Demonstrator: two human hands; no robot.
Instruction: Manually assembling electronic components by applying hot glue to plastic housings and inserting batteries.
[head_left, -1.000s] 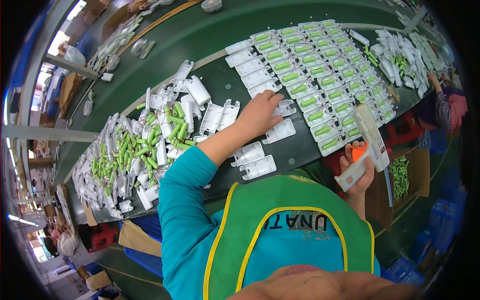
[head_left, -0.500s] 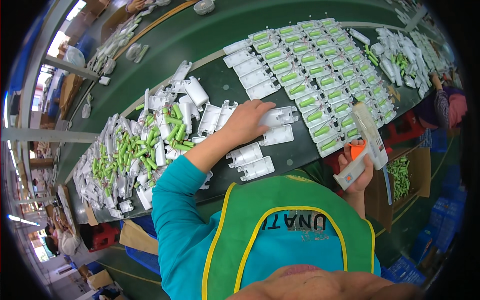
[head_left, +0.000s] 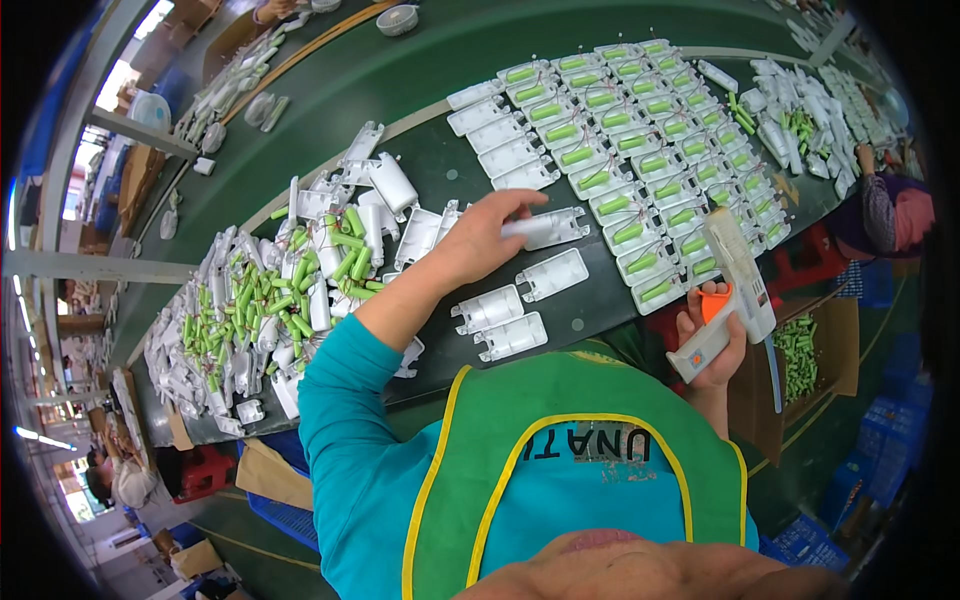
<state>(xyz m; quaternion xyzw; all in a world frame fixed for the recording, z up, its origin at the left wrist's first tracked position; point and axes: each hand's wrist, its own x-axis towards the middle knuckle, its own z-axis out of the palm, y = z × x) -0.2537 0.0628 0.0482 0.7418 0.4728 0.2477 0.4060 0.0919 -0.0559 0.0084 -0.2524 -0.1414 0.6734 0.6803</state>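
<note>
My left hand (head_left: 487, 232) reaches across the dark table and pinches the left end of a white plastic shell (head_left: 552, 228), its index finger stretched over the top. Just nearer to me lies another white shell (head_left: 555, 274), with a pair of open shells (head_left: 512, 337) beyond my forearm's right side. On the right, my right hand (head_left: 722, 345) is wrapped round the grip of a white hot glue gun (head_left: 738, 270) with an orange trigger. A bluish glue stick (head_left: 775, 372) sticks out of its rear. The gun's nozzle end is beside rows of shells holding green battery cells (head_left: 628, 233).
A heap of white shells and green cells (head_left: 260, 300) covers the table's left. Four-sided empty shells (head_left: 500, 135) stand in a column at the far middle. An open carton of green cells (head_left: 800, 355) is below right. Another person's arm (head_left: 878, 205) reaches in at far right.
My left hand has shifted slightly left with the white shell, its fingers now bunched at the shell's left end. The right hand and glue gun have hardly moved.
</note>
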